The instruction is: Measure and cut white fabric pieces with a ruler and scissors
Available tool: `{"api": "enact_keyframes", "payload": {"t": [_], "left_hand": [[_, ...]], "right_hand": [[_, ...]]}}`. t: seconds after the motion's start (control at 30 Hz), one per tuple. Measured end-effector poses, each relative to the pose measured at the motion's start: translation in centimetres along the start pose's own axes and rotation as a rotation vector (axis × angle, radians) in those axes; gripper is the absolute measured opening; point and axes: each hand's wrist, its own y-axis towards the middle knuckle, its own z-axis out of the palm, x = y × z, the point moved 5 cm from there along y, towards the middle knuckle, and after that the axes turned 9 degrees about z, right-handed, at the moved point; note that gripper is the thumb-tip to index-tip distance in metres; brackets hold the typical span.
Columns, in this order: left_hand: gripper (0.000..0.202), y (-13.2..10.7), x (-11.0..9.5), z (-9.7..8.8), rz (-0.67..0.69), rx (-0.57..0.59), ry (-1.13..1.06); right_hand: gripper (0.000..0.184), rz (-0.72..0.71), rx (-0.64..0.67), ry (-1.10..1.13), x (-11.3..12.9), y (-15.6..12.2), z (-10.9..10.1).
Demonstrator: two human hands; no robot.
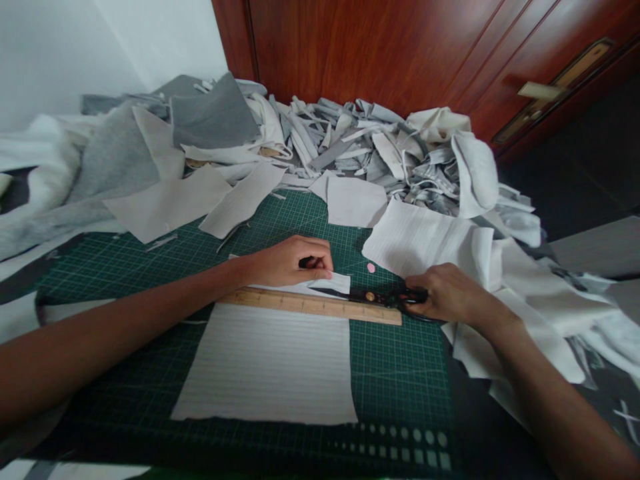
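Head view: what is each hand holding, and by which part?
Right hand grips black scissors by the handles; left hand, beside the wooden ruler: cannot tell.

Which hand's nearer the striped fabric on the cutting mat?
Left hand: just past the far edge of the striped fabric, beyond the wooden ruler. Right hand: farther off, beyond the fabric's right side.
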Motion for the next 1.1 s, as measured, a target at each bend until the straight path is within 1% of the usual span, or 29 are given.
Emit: {"api": "enact_keyframes", "payload": {"t": [0.1, 0.2, 0.4, 0.53, 0.7, 0.87, 1.1], "left_hand": [[0.017, 0.0, 0.0, 0.0, 0.009, 0.003, -0.003], [0.017, 0.0, -0.1, -0.1, 0.010, 0.000, -0.003], [0.017, 0.0, -0.2, 0.0, 0.013, 0.001, -0.006], [0.017, 0.1, -0.4, 0.0, 0.012, 0.000, -0.008], [0.016, 0.1, -0.2, 0.1, -0.022, 0.030, 0.005], [0.017, 0.0, -0.3, 0.1, -0.027, 0.048, 0.012], [0.017, 0.1, -0.3, 0.1, -0.015, 0.029, -0.001]], "right_hand": [[0.013, 0.022, 0.016, -0.015, 0.1, 0.1, -0.3], [0.017, 0.039, 0.022, -0.034, 0.1, 0.0, -0.6], [0.017, -0.015, -0.027, -0.036, 0.6, -0.3, -1.2], [0.019, -0.036, -0.065, -0.044, 0.7, -0.4, -1.2], [0.020, -0.052, -0.081, -0.059, 0.8, -0.2, -1.0], [0.017, -0.047, -0.075, -0.075, 1.4, 0.3, -1.0], [0.016, -0.047, -0.049, -0.058, 1.8, 1.0, -1.1]]}}
